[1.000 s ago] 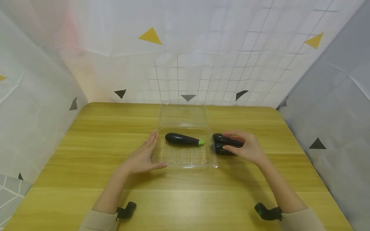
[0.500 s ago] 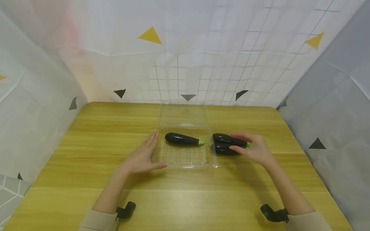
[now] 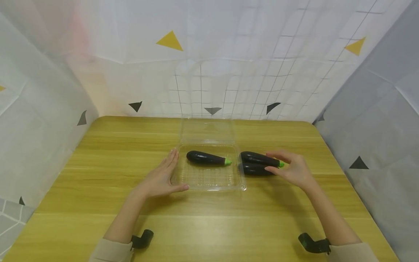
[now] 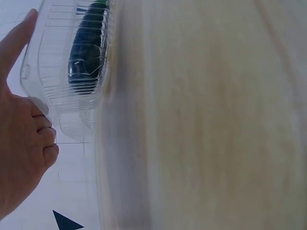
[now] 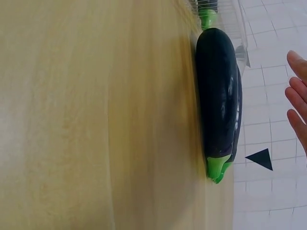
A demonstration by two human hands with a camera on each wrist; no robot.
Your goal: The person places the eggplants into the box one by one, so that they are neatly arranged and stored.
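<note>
Left hand [image 3: 160, 180], thumb and fingers spread, rests against the clear clamshell [image 3: 206, 176]. One eggplant [image 3: 206, 158] lies inside. Two eggplants [image 3: 256, 159] lie together just right of it. Right hand [image 3: 294, 170] hovers above them, thumb and fingers apart; a mid-body grip should prove steadiest.

Open room above paired eggplants [image 3: 256, 160] (box wall [image 3: 243, 179] beside)

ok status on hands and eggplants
Left hand touching box. Right hand empty above two eggplants. Third eggplant in box. Lid open, nothing visibly blocking.
</note>
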